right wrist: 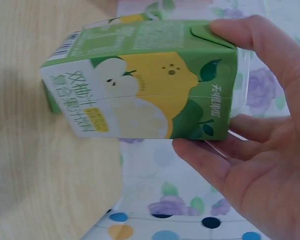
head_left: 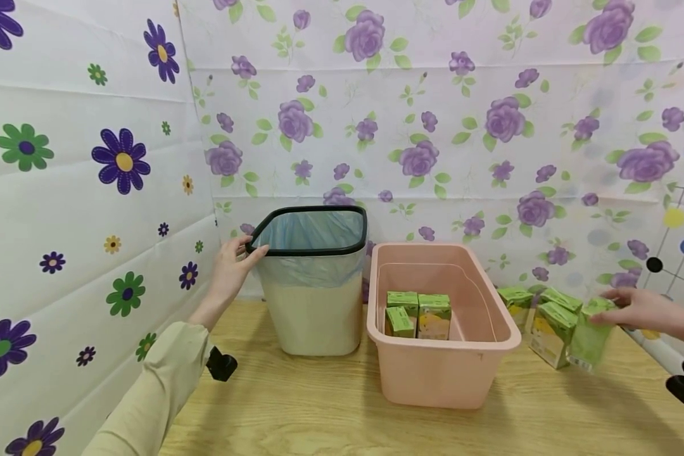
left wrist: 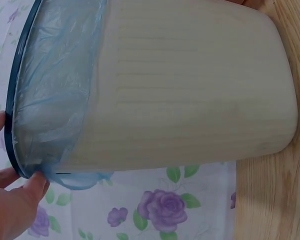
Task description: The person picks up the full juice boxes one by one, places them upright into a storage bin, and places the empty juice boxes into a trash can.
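Note:
My left hand [head_left: 232, 266] pinches the black rim of a cream trash can [head_left: 319, 320] at its left corner. A bluish plastic liner [left wrist: 55, 85] is folded over that rim, with a loose bit by the thumb in the left wrist view. At the far right, my right hand [head_left: 655, 313] grips a green juice box [right wrist: 140, 95] near its top, thumb on one side and fingers on the other. Citrus pictures cover the front of the box. Several more green juice boxes [head_left: 553, 326] stand close to its left, by the pink tub.
The pink tub [head_left: 433, 377] stands right of the trash can, with several juice boxes [head_left: 435, 316] inside, toward its left front. Flowered sheets [head_left: 422, 126] hang behind and on the left. Everything stands on a wooden tabletop [head_left: 296, 405].

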Demonstrator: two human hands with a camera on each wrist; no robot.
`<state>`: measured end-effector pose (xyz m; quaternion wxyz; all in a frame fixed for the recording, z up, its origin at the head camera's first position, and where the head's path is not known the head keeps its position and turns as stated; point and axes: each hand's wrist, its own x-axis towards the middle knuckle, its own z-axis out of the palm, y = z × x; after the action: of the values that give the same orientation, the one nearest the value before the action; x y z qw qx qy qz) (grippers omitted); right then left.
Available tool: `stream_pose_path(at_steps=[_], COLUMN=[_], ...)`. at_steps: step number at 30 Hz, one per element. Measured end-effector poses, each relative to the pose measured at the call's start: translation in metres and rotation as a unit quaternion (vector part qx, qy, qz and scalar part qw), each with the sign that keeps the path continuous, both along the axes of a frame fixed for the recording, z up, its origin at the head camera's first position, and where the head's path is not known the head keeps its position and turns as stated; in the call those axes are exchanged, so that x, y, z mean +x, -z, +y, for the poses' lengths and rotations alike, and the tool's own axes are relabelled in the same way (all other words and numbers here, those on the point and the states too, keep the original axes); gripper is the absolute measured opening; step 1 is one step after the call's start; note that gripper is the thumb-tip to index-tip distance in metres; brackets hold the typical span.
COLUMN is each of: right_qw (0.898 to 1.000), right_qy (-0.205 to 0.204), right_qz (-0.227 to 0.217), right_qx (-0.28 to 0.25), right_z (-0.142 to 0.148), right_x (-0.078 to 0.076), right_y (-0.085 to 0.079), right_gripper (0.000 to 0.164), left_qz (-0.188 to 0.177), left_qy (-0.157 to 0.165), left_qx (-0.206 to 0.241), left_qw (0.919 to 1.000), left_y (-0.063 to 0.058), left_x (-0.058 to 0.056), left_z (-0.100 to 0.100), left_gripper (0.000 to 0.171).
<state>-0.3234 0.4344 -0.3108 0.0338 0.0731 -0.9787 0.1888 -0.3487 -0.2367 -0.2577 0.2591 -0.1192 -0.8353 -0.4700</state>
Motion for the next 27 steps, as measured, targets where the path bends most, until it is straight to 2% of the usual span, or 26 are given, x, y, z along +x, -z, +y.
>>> stream_pose_path(at_steps=[5, 11, 16, 20, 27], right_qw=[0.999, 1.0, 1.0, 0.999, 0.996], right_qy=[-0.006, 0.003, 0.0, -0.013, -0.064], right_qz=[0.015, 0.01, 0.018, 0.03, 0.046], right_qx=[-0.037, -0.023, 0.0, -0.006, -0.04], right_z=[-0.006, -0.015, -0.026, -0.039, -0.061], right_x=[-0.004, -0.005, -0.005, -0.006, -0.004], right_y=[-0.016, -0.046, -0.067, -0.08, -0.1], right_gripper=[0.079, 0.085, 0.083, 0.081, 0.07], left_qz=[-0.011, -0.018, -0.02, -0.026, -0.03], left_qy=[0.017, 0.015, 0.004, -0.007, -0.026], left_qx=[0.021, 0.03, 0.029, 0.023, 0.02], left_qw=[0.9996, 0.9993, 0.9994, 0.9994, 0.999], left_y=[-0.001, -0.001, -0.004, -0.006, -0.008], left_x=[0.002, 0.003, 0.004, 0.003, 0.003], left_z=[-0.001, -0.003, -0.002, -0.001, 0.003], left_gripper=[0.063, 0.062, 0.064, 0.065, 0.061])
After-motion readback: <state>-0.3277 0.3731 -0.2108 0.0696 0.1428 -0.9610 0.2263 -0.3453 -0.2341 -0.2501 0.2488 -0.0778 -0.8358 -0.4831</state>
